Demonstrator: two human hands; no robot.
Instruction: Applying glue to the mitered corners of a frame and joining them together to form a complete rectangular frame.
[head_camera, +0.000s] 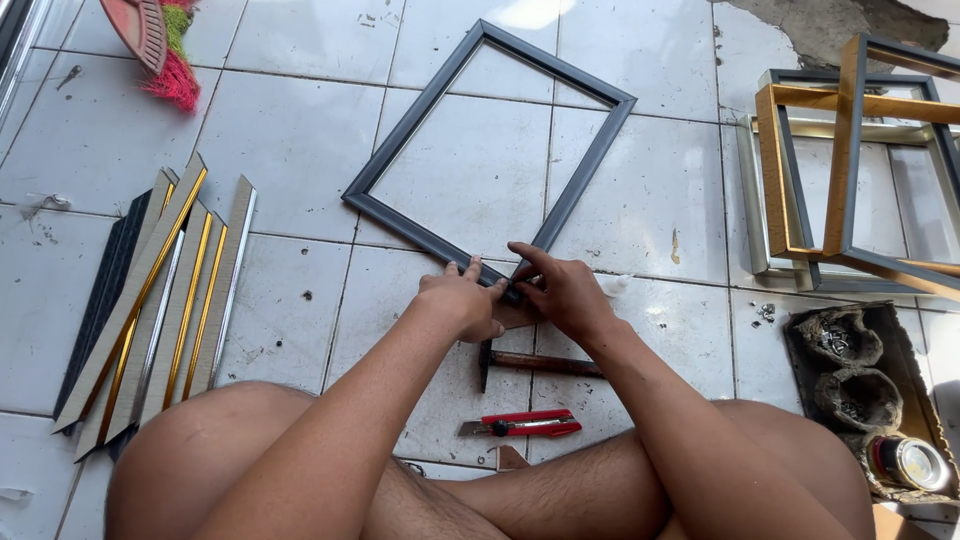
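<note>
Both hands pinch the near corner of the grey frame (490, 150) on the tiled floor (300, 140): left hand (465, 300) pressing flat, right hand (562, 292) fingers closed on the joint; hammer (540, 362) lies just behind for fixing it.

The floor (300, 150) is made of big, pale grey tiles with thin dark lines between them. It looks a bit dirty — little specks and marks are dotted here and there. At the top right, a patch of the floor is cracked and rough, with bare grey cement (830, 25) showing. Bright light shines on the tiles near the top, making a white glare (530, 12). At the far top left runs a shiny metal rail (15, 60) — maybe a door track.
</note>
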